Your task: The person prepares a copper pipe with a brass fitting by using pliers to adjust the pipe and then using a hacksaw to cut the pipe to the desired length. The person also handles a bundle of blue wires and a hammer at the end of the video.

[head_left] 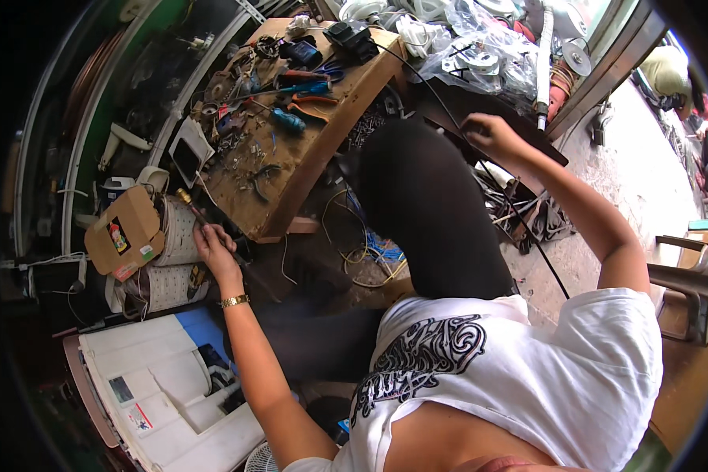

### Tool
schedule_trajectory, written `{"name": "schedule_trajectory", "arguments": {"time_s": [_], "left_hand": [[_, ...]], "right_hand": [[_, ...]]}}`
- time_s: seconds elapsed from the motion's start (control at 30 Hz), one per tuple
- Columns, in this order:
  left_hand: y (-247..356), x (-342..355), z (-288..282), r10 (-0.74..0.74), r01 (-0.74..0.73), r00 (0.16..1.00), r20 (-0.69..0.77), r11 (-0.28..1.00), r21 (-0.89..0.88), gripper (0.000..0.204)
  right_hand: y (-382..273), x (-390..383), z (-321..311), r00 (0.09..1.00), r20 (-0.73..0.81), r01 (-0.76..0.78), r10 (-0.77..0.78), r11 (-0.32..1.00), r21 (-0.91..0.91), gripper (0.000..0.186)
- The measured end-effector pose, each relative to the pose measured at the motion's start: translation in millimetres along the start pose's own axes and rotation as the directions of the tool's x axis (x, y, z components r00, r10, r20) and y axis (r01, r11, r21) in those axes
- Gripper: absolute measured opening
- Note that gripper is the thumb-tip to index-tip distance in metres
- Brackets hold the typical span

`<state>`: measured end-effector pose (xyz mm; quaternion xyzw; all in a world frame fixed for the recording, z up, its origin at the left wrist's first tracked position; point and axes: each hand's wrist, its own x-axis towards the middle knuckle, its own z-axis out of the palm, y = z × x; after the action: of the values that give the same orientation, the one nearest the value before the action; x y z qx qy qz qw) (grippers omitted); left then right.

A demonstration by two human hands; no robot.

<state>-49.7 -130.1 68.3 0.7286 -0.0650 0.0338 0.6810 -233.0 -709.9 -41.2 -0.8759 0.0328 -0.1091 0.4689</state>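
Observation:
My left hand is closed around a thin dark rod with a brass-coloured end, whose exact kind I cannot make out. The brass end points away from me, beside a cardboard box flap and the near left corner of the wooden workbench. Over to the right, my right hand is raised past my knee, fingers curled in on a long black cable. That cable runs from the far end of the bench, past my fingers, and down toward my right side.
Screwdrivers with blue handles, orange-handled pliers and metal scraps cover the bench. A cardboard box and a white appliance stand at the left. Plastic-wrapped parts are piled at the back right. Blue and yellow wires lie below the bench.

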Motion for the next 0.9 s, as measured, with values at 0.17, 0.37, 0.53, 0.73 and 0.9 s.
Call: {"name": "schedule_trajectory", "arguments": {"time_s": [0.17, 0.37, 0.53, 0.73, 0.9], "left_hand": [[-1.8, 14.5, 20.2, -0.001, -0.002, 0.999, 0.054, 0.998, 0.062, 0.022], [5.6, 41.3, 54.9, 0.102, -0.128, 0.986, 0.133, 0.97, 0.207, 0.037], [12.6, 49.0, 63.4, 0.283, -0.454, 0.883, 0.374, 0.714, 0.532, 0.037], [27.3, 34.3, 60.2, 0.12, -0.44, 0.874, 0.471, 0.607, 0.662, 0.029], [7.1, 43.4, 36.8, 0.131, -0.436, 0.89, 0.436, 0.522, 0.733, 0.028]], "right_hand": [[33.2, -50.5, 33.8, 0.976, 0.175, -0.12, 0.134, 0.989, -0.084, 0.044], [63.2, -65.3, 48.3, 0.936, 0.001, -0.315, 0.353, 0.834, 0.453, 0.043], [92.0, -55.9, 38.7, 0.834, 0.095, -0.51, 0.544, 0.694, 0.509, 0.03], [104.4, -68.1, 35.9, 0.906, 0.122, -0.413, 0.404, 0.909, 0.053, 0.024], [104.1, -66.1, 34.6, 0.871, 0.215, -0.423, 0.443, 0.896, -0.131, 0.037]]}}
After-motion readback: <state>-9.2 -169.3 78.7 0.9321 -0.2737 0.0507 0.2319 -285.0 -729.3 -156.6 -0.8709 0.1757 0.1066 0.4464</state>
